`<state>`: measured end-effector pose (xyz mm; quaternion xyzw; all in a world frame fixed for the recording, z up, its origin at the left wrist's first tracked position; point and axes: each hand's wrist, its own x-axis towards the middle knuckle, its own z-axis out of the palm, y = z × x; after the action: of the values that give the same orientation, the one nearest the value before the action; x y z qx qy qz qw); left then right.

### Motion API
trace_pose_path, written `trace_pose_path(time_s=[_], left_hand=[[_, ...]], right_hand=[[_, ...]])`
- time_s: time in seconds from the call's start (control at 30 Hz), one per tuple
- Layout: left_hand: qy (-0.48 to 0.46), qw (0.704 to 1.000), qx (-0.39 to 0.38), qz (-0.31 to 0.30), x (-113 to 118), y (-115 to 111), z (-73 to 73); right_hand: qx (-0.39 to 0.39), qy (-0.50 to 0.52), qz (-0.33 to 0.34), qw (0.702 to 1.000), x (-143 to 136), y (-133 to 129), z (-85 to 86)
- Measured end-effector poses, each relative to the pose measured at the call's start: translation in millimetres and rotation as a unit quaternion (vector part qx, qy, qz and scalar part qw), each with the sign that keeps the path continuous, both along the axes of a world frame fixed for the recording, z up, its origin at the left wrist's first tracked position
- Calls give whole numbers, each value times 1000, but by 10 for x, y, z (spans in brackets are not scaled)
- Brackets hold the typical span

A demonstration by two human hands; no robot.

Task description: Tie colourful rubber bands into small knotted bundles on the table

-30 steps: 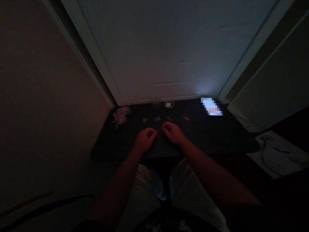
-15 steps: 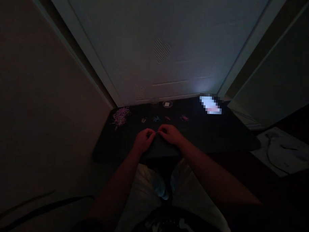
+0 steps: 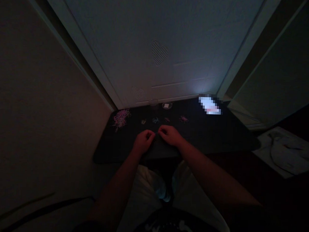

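Over the near part of a dark table point(image 3: 206, 138), my left hand point(image 3: 143, 141) and my right hand point(image 3: 170, 135) face each other with fingertips pinched. A tiny item seems to sit between them, too small and dim to name. Just beyond my hands lie small piles of thin pieces: a yellowish pile point(image 3: 143, 121), a bluish pile point(image 3: 155, 120), a small reddish pile point(image 3: 167, 119) and a pink pile point(image 3: 184, 119). At the table's left end is a larger heap of pink and pale thin pieces point(image 3: 121, 118).
A round clear dish with a white square point(image 3: 166, 105) stands at the back edge, beside a faint clear container point(image 3: 154, 103). A glowing, pixelated screen point(image 3: 210, 105) lies at the back right. Behind the table rises a pale door point(image 3: 116, 43) with heart patterns. The room is dim.
My fingertips have come slightly farther apart. The view has shifted a little; the piles and the heap look the same.
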<state>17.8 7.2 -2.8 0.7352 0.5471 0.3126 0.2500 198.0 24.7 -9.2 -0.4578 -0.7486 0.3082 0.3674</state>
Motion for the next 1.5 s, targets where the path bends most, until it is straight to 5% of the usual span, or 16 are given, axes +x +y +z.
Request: trace_pose_path(time_s=[0.37,1.2,1.3,1.5], left_hand=[[16,1000,-3,-5,1,1,9],[-15,1000,-7,14,-9,51,-6],[-17,999,1,39,1,85,-10],[37,997,43,58,109,302,90]], right_hand=[[-7,-2,28,1000,-12,13,-33],[7,64,-55,996,30,32,-33],[-7,114,-96,989,50,62,-53],[-1,82,-74,994,40,51,-37]])
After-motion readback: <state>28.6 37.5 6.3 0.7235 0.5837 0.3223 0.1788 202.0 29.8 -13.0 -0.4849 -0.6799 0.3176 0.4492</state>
